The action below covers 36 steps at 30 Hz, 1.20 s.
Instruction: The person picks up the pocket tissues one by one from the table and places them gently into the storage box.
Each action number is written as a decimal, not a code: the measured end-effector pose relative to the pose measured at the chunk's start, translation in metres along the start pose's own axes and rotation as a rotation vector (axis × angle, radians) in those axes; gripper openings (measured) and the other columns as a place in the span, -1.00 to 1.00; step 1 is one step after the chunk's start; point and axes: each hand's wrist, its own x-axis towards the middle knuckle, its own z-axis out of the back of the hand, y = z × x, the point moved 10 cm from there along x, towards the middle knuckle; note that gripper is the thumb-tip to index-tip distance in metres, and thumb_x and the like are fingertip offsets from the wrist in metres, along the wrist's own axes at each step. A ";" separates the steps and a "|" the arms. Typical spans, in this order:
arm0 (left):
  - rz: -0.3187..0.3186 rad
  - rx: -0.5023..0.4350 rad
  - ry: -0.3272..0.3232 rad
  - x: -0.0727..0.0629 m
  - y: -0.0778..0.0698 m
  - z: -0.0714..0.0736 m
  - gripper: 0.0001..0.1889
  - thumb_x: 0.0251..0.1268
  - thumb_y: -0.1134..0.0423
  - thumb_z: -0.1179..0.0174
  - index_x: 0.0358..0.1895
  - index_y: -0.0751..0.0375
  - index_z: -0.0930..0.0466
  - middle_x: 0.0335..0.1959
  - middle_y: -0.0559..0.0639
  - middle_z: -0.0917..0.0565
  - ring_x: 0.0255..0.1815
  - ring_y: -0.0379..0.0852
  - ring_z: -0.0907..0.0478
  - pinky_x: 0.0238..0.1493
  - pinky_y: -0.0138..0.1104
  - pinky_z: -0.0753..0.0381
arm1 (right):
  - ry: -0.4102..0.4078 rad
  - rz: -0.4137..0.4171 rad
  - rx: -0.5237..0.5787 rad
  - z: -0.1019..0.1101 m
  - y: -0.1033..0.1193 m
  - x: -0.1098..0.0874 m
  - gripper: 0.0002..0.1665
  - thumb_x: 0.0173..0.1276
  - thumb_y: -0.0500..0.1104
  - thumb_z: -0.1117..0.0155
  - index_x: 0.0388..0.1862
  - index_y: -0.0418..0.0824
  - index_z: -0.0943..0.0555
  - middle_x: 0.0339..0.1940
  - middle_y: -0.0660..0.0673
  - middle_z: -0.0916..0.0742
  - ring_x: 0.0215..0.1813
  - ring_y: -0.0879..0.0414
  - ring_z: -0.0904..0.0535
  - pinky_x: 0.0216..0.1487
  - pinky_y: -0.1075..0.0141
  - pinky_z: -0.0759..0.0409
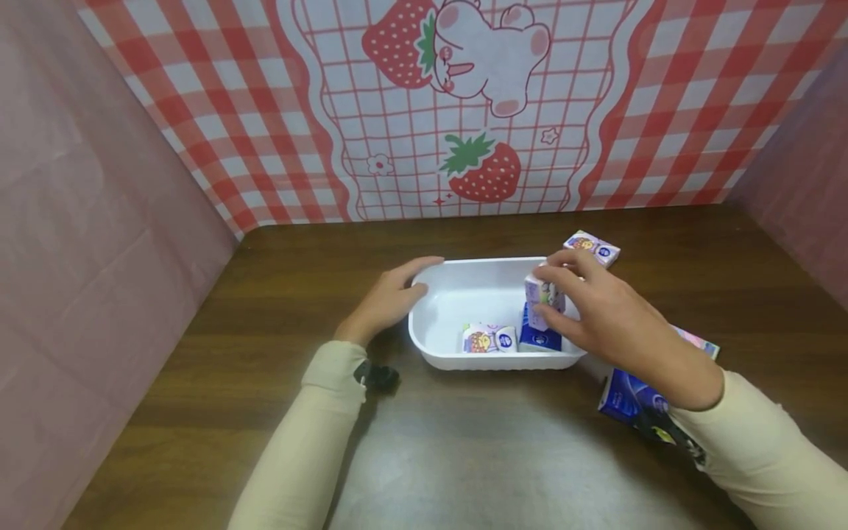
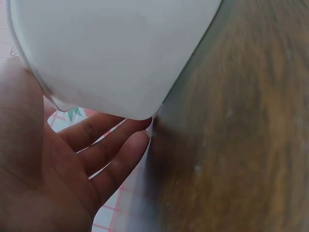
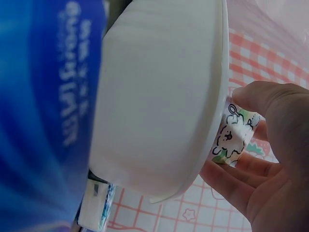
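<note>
My left hand [image 1: 384,302] holds the left end of a white plastic basin [image 1: 440,361], its thumb at the rim and its fingers behind the outer wall in the left wrist view. My right hand [image 1: 609,316] pinches a small white-and-lilac tissue pack [image 1: 538,298] with a cartoon print, upright over the basin's right end. Beneath it a dark blue tissue pack [image 1: 539,338] lies in the basin, partly covered. To its left is a cartoon-printed tissue pack [image 1: 489,339]. The right wrist view shows a cartoon animal on the held pack [image 3: 234,134], between thumb and fingers.
Another cartoon tissue pack [image 1: 592,248] lies behind the right hand. Under the right forearm are a larger blue pack [image 1: 623,394] and a pastel pack [image 1: 698,342], both partly hidden. A red-checked strawberry cloth [image 1: 232,110] hangs behind the wooden table [image 1: 265,316].
</note>
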 end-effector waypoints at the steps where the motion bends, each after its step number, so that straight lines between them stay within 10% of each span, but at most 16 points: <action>1: -0.005 0.003 -0.004 0.000 0.000 0.000 -0.53 0.47 0.20 -0.08 0.39 -0.25 -0.47 0.38 -0.19 -0.48 0.40 -0.11 -0.37 0.41 -0.03 -0.32 | -0.001 0.005 0.002 -0.001 0.001 0.000 -0.30 0.10 -0.12 -0.62 0.24 -0.11 -0.58 0.18 -0.18 -0.53 -0.02 -0.05 -0.66 -0.17 0.10 -0.73; 36: -0.012 0.026 0.002 -0.003 -0.006 -0.005 -0.52 0.48 0.19 -0.08 0.41 -0.24 -0.45 0.39 -0.19 -0.48 0.40 -0.12 -0.38 0.41 -0.05 -0.33 | 0.189 -0.020 0.000 -0.024 0.002 -0.002 -0.53 0.27 -0.03 -0.45 0.14 -0.12 -0.64 0.06 -0.09 -0.62 -0.09 0.01 -0.69 -0.22 0.09 -0.73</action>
